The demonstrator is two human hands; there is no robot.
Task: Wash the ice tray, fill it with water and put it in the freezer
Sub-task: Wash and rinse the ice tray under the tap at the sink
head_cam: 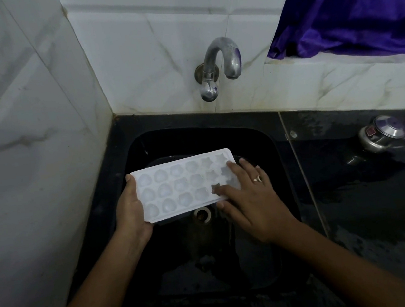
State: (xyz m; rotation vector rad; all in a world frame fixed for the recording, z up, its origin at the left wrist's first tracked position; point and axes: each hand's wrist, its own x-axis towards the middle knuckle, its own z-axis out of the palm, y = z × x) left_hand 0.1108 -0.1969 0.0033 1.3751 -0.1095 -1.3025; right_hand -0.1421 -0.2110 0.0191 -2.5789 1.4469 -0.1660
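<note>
A white plastic ice tray (175,186) with several moulded cells, some star-shaped, is held level over the black sink (267,150). My left hand (130,210) grips its left end, thumb on the top rim and fingers underneath. My right hand (246,194) lies on the tray's right end with straight fingers touching the star cells; a ring shows on one finger. The metal tap (220,61) sticks out of the wall above the sink, and no water runs from it.
The sink drain (203,214) shows just below the tray. A wet black counter (367,197) runs to the right, with a steel lidded vessel (383,135) at its back. White marble tiles close the left and back. A purple curtain (356,1) hangs at upper right.
</note>
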